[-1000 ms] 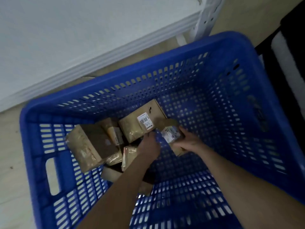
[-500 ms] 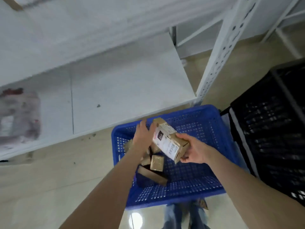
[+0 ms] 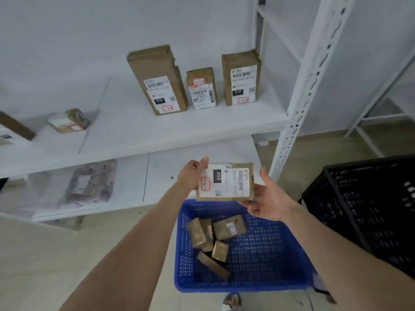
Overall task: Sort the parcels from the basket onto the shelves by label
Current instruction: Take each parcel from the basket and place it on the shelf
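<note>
Parcel [image 3: 224,182] held above far edge of basket [image 3: 242,286], label up, in front of lower shelf [image 3: 166,169]. Left hand [image 3: 193,173] pinches parcel's left edge, thumb at top corner. Right hand [image 3: 267,198] cradles its near right corner on fingers, palm up, thumb raised just beside right edge. Other parcels [image 3: 215,239] heaped in basket's left half. Three boxes [image 3: 202,86] upright at back right of upper shelf [image 3: 179,131]. Crate [image 3: 370,209] right of basket.
</note>
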